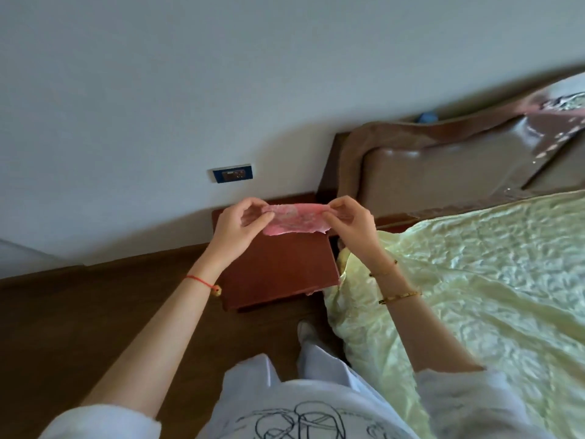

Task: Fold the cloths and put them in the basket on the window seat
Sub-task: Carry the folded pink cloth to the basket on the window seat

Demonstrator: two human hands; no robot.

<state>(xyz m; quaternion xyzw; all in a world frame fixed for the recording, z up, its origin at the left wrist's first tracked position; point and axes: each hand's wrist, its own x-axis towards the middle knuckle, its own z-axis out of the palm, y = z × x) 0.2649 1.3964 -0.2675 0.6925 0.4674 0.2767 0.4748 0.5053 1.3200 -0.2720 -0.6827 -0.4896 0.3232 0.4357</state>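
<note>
A small pink cloth (pixel 296 220) hangs stretched in the air between my two hands, above a wooden bedside table. My left hand (pixel 239 224) pinches its left upper corner with thumb and fingers. My right hand (pixel 349 217) pinches the right upper corner the same way. The cloth looks folded into a narrow band, its lower edge hanging loose. No basket and no window seat are in view.
A reddish-brown bedside table (pixel 278 274) stands against the white wall, right below the cloth. A bed with a pale yellow quilted cover (pixel 474 280) fills the right side, with a brown padded headboard (pixel 443 172). Dark wooden floor (pixel 95 312) lies on the left. A wall socket (pixel 232 174) sits above the table.
</note>
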